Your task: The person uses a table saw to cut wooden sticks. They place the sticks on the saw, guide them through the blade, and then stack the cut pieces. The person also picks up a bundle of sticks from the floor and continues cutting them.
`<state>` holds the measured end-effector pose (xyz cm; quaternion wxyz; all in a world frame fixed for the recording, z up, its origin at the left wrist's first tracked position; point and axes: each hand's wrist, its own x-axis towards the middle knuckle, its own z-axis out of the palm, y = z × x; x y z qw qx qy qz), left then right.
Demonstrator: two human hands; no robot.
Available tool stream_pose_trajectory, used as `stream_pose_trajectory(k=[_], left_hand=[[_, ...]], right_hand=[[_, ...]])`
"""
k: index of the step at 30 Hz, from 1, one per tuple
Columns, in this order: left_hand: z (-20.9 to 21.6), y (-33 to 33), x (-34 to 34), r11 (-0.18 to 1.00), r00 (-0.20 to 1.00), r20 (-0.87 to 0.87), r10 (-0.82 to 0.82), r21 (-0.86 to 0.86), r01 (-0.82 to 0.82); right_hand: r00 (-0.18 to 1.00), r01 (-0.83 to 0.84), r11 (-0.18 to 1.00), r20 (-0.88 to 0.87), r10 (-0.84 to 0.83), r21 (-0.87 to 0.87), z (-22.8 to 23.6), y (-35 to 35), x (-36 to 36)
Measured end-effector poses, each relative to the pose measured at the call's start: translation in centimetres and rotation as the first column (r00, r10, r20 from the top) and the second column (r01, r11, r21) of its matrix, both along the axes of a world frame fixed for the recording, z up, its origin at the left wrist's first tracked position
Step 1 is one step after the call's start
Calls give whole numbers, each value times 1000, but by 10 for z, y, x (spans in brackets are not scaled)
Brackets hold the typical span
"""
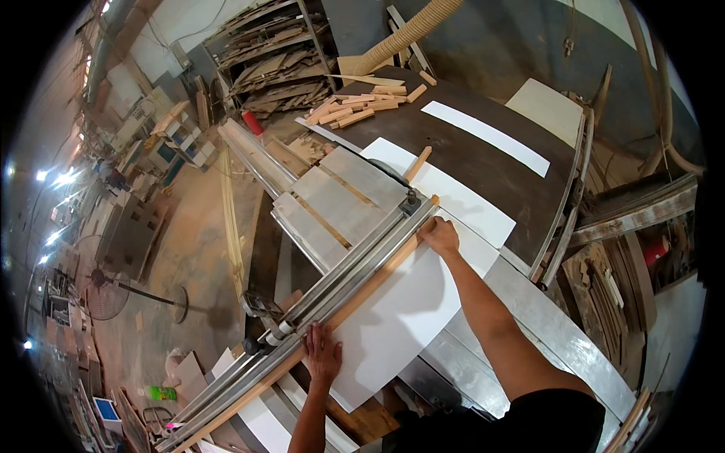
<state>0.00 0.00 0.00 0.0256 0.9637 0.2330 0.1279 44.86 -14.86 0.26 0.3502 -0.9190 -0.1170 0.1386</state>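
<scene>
Resting at lower middle, the left hand (323, 356) lies open, fingers on the wooden strip (375, 280). The white board (404, 317), just below center, looks stiff, light, slippery; its edges seem best to hold. Farther up, the right hand (441, 236) bunches its fingers at the corner; one cannot tell if it grips.

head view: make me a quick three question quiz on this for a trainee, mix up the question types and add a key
1. True or false: the right hand is nearer than the left hand to the far end of the long wooden strip.
2. What colour is the large sheet between the forearms?
a) red
b) white
c) green
3. Fill in: the narrow white strip lies on the dark ____ tabletop.

Key: 1 true; 2 b; 3 brown.
</scene>
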Motion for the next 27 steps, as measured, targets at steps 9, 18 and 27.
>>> stream_pose_trajectory(k=[9, 18, 27], left_hand=[[0, -55, 15, 980, 983, 62, 174, -106, -167], [15, -49, 22, 910, 997, -68, 46, -409, -70], [21, -31, 67, 953, 988, -104, -118, -292, 83]], right_hand=[[997, 81, 994, 6, -80, -75, 14, -59, 2], [944, 274, 916, 101, -314, 292, -44, -129, -16], [981, 118, 967, -176, -78, 228, -2, -45, -88]])
